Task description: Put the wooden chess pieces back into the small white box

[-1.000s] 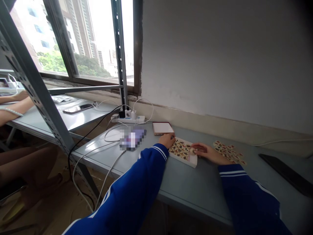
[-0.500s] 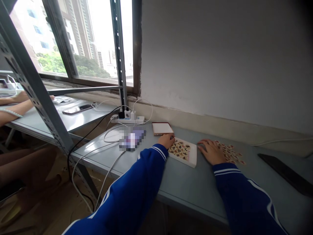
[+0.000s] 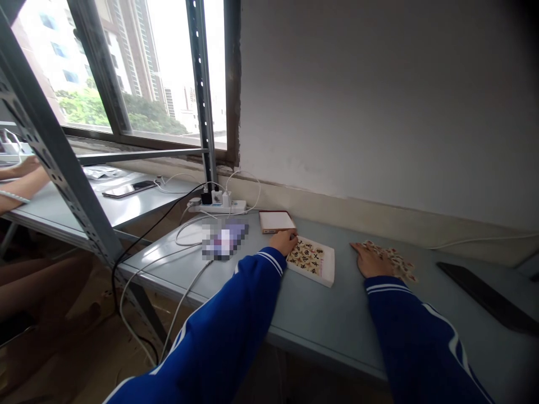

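A shallow white box point(image 3: 331, 268) lies on the grey table point(image 3: 311, 320), with several round pieces point(image 3: 309, 258) bearing dark characters in rows inside. My left hand point(image 3: 283, 242) rests at the box's upper left edge, its fingers bent against the rim; whether they pinch anything is too small to tell. To the right of the box, my right hand point(image 3: 373, 262) lies over the left part of a spread of small pieces point(image 3: 404, 264), its fingers apart and thumb side toward the box. Nothing can be seen held in it.
Behind my left hand is a brown-edged box lid point(image 3: 275, 221). A blurred phone point(image 3: 227, 240), white cables and a power strip point(image 3: 223, 206) are at the left. A long black object point(image 3: 484, 297) lies at the right. Past a metal post, another person's arm point(image 3: 25, 185) rests on a second table.
My right hand has moved right, away from the box's edge and onto the loose pieces. My left hand stays at the box. The whole view has shifted slightly.
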Motion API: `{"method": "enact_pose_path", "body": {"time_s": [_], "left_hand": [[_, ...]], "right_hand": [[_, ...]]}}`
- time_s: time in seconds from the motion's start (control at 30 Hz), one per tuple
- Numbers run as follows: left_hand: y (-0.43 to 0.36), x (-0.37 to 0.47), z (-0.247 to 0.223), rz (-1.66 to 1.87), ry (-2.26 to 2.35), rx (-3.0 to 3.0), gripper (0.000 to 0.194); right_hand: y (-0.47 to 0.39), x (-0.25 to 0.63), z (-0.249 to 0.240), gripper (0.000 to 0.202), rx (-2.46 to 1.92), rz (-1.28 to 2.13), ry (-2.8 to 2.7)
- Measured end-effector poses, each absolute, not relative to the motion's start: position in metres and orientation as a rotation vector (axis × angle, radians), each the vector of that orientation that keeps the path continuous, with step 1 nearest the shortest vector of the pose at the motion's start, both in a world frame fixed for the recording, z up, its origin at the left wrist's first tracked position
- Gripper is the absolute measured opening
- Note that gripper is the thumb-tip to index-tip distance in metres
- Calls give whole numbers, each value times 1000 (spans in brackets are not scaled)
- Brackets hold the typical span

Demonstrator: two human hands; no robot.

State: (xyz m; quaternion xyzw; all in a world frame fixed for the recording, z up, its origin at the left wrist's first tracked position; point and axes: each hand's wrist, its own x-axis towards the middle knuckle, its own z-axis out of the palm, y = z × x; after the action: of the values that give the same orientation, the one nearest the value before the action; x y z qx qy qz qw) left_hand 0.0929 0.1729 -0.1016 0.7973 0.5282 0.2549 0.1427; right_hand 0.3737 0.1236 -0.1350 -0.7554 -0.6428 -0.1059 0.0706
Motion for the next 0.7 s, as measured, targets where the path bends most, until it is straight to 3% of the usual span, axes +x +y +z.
{"method": "enact_pose_path", "body": {"time_s": [0.17,0.3,0.43,0.7], "left_hand": [[175,93,-103,733,1524,2298,24],[176,93,-103,739,1486,2316,24],[176,93,-103,741,1490,2331,25],[172,94,-100,731,1508,2331,25]], "right_hand": [[119,374,-129,43,-2307,-352,-1780],[113,339,-107,38,-1934,-340,-1970],[104,300,-94,34,-1633,-51,-2192],[100,294,-97,32,-1665,-50,-2218]]}}
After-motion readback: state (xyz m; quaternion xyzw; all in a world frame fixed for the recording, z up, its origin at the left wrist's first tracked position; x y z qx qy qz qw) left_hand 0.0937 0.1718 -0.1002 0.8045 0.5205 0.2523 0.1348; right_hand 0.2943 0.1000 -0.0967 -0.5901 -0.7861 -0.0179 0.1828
